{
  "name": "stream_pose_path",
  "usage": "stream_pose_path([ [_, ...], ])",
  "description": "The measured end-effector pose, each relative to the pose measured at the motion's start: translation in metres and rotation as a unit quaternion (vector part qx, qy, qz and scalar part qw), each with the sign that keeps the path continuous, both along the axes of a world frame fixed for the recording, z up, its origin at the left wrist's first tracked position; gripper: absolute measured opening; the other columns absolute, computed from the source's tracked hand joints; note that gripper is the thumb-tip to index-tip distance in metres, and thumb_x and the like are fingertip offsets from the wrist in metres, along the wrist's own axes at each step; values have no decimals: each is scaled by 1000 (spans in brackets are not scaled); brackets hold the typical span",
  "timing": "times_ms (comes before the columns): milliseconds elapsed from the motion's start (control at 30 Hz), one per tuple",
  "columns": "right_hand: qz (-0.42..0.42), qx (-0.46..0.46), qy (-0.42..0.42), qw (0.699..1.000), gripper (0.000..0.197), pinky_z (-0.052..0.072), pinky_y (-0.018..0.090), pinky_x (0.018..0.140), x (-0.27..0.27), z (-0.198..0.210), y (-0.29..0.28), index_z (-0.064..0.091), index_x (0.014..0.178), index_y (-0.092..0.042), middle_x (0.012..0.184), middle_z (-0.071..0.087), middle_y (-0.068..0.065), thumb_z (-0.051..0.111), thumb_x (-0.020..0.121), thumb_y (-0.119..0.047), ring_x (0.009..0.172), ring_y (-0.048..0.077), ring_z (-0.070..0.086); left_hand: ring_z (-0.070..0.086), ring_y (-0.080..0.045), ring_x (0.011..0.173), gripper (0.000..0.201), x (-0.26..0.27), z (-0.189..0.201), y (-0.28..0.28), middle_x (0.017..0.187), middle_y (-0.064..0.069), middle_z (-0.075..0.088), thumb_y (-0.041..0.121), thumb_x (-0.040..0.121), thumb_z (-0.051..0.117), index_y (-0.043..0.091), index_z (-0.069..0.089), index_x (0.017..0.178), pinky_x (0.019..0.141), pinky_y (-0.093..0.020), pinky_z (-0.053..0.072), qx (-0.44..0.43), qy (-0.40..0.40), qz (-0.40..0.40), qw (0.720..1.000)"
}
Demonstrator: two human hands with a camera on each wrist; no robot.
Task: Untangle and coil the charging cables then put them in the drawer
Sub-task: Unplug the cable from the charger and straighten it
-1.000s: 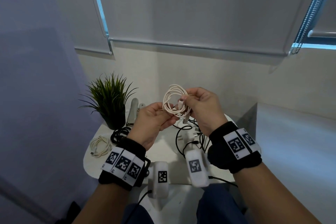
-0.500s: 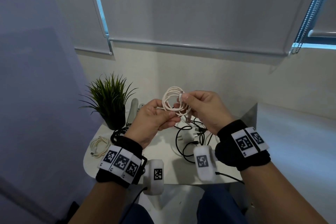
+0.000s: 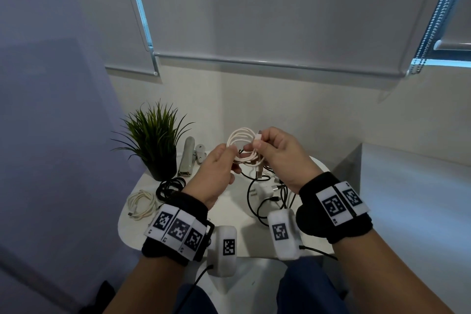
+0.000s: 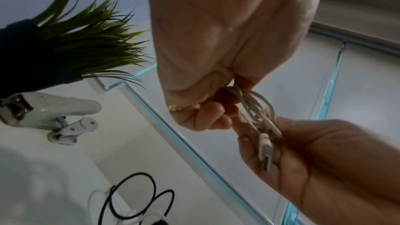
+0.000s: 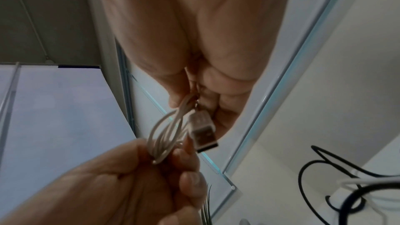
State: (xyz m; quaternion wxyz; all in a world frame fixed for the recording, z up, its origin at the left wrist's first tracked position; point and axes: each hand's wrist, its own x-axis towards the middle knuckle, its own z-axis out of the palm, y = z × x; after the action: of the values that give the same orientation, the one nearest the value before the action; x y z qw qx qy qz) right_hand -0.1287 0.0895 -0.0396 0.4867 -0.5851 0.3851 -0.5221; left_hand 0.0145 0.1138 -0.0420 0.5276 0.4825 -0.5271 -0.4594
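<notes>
At frame centre, above the bench point(image 3: 237, 214), the left hand point(image 3: 216, 173) pinched the white cable coil point(image 3: 242, 145) to keep its loops gathered, while the right hand's point(image 3: 277, 158) fingers point(image 3: 257, 145) pinched its small plug end point(image 3: 259, 135), probably for tucking.

We see a potted grass plant point(image 3: 153, 140) near the table's point(image 3: 237, 211) far left corner, a grey stapler point(image 3: 187, 157) just beside it, roller blinds point(image 3: 254, 7) behind.
</notes>
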Motion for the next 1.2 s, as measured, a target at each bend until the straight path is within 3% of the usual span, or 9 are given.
stream_pose_path([
  [233,-19,40,-9,999,13,44,32,51,3,1,3,42,88,-15,88,69,14,40,100,-10,81,47,64,53,-11,73,17,4,-14,-4,80,6,59,18,97,42,15,56,88,63,-25,39,-23,-96,-10,995],
  [367,-13,5,49,999,16,42,32,49,2,0,1,43,85,-17,79,60,19,43,99,-10,62,27,54,58,-1,72,28,5,-14,-8,90,6,66,1,92,49,17,54,114,58,-15,42,-6,-9,-19,1000],
  [500,8,11,58,998,17,40,34,56,3,2,8,44,86,-17,62,64,-5,41,99,-7,62,23,54,61,-17,83,23,6,-8,-11,93,-7,68,-3,93,48,7,59,111,76,-27,50,-4,36,-52,998],
  [667,13,51,-27,998,17,47,23,50,6,6,11,42,88,-16,69,58,5,37,100,-6,58,14,61,65,-25,96,18,4,-16,-14,97,-8,70,18,92,53,7,61,105,91,-39,50,-39,-85,-7,996],
  [800,3,58,-23,998,16,45,23,50,10,4,11,41,89,-16,71,53,4,35,101,-7,54,11,57,54,-20,82,17,-1,-13,-11,79,6,53,23,98,45,7,53,98,65,-24,35,-104,-277,74,952],
  [867,-3,53,-12,999,16,44,24,51,11,3,10,41,89,-16,72,51,4,35,101,-7,53,11,54,56,-20,88,17,-5,-9,-6,90,6,51,14,93,54,10,48,108,72,-25,42,-143,-259,117,948],
  [933,-11,55,-15,998,15,43,25,51,12,2,10,40,90,-16,72,51,4,34,101,-7,54,12,54,56,-19,96,42,-6,-7,-5,103,4,52,9,86,60,13,45,125,84,-32,48,-175,-250,154,940],
  [1067,-5,66,-27,997,13,41,28,53,15,3,12,41,92,-16,72,54,3,35,101,-9,56,13,57,45,-22,110,44,-7,-4,0,122,-10,60,15,96,46,10,42,140,91,-24,28,-204,-462,170,846],
  [1200,0,56,-12,998,13,41,30,53,15,3,13,41,92,-17,73,60,1,35,101,-9,55,10,60,51,-26,106,44,-8,-2,-2,114,-12,61,16,100,38,8,36,143,92,-29,29,-191,-528,166,810],
])
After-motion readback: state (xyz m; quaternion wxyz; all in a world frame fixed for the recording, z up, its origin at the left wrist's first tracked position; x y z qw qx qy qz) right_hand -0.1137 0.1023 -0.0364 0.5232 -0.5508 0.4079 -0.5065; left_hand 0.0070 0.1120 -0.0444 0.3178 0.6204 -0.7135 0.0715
